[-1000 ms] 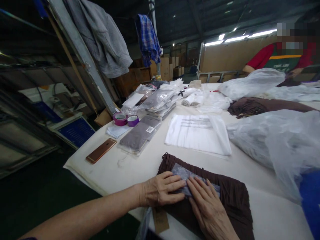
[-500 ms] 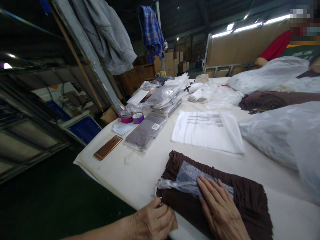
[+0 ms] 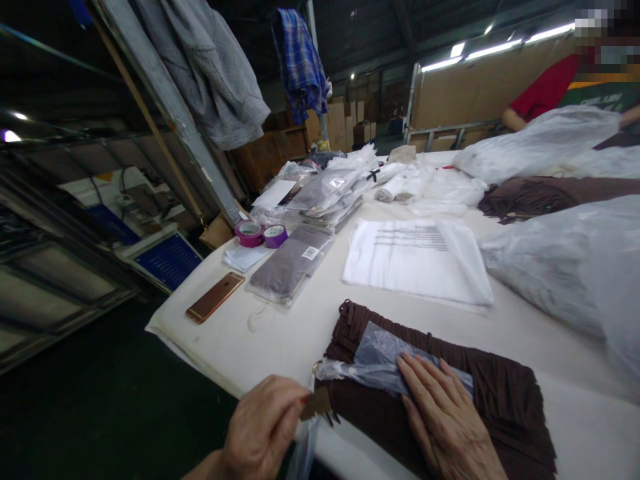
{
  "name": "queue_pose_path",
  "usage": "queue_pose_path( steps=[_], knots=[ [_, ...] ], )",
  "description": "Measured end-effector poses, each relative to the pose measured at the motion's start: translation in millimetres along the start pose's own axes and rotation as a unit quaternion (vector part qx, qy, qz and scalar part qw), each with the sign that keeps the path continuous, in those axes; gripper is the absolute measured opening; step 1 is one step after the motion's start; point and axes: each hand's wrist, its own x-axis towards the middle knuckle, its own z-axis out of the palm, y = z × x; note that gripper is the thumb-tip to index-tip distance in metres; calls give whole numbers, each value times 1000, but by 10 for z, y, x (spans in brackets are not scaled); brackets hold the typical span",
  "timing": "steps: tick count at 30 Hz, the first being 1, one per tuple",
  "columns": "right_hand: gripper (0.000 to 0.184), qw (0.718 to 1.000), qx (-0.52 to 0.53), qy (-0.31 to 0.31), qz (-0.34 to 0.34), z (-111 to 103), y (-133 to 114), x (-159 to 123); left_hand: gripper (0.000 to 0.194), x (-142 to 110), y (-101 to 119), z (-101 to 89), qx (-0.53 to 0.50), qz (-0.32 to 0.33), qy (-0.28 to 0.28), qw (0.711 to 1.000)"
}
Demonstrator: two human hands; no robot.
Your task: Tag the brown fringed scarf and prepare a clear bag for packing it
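Note:
A dark brown fringed bag (image 3: 510, 393) lies at the near edge of the table. My right hand (image 3: 450, 413) rests flat on it, fingers stretched out, over a piece of clear plastic (image 3: 383, 347). A plastic-wrapped strap (image 3: 345, 369) runs from under that hand to a metal ring (image 3: 315, 368) at the bag's left end. My left hand (image 3: 265, 423) is closed in a pinch on a small brown tab (image 3: 317, 403) beside the bag's left corner. Below this hand hangs a strip of clear plastic (image 3: 304, 450), partly hidden.
On the white table (image 3: 285, 353) lie a phone (image 3: 216, 297), two tape rolls (image 3: 249, 233), a bagged grey item (image 3: 290, 267) and a folded white sheet (image 3: 415, 267). Large plastic bags (image 3: 565, 267) cover the right side. A person in a red sleeve (image 3: 543, 93) is at the far right.
My left hand has moved left, away from the ring, and the brown tab now shows between its fingertips and the bag. My right hand stays flat on the plastic.

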Motion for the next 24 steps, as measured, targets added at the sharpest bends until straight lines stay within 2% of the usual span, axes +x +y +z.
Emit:
queue_pose_path(
  steps=[2, 4, 6, 8, 11, 14, 16, 19, 22, 24],
  knots=[
    [41, 1000, 2, 0, -3, 9, 6, -4, 14, 153, -39, -66, 12, -87, 12, 996],
    [41, 1000, 2, 1, -7, 12, 9, -2, 12, 332, -68, -37, 35, -94, 28, 995],
    [41, 1000, 2, 4, -6, 4, 9, 3, 12, 495, -81, 121, 73, -27, 41, 996],
    [43, 1000, 6, 12, -3, -7, 3, 7, 13, 602, -75, 390, 121, 73, 31, 989],
    [49, 999, 17, 35, 13, 1, -16, -3, 18, 614, -41, 848, 182, 173, -47, 967],
    [52, 997, 28, 56, 50, 44, -35, -41, 21, 505, -17, 1137, 166, 205, -109, 958],
    [50, 995, 45, 58, 69, 55, -31, -71, 21, 444, -17, 1169, 116, 194, -119, 967],
    [50, 995, 61, 25, 70, -41, 40, -80, 23, 464, -46, 1042, 22, 122, -141, 982],
    [46, 995, 67, 23, 77, -250, 227, -4, 26, 615, -139, 893, -32, 65, -153, 986],
    [39, 986, 97, 16, 134, -355, 417, 105, 26, 766, -254, 876, -32, 32, -161, 986]
  ],
)
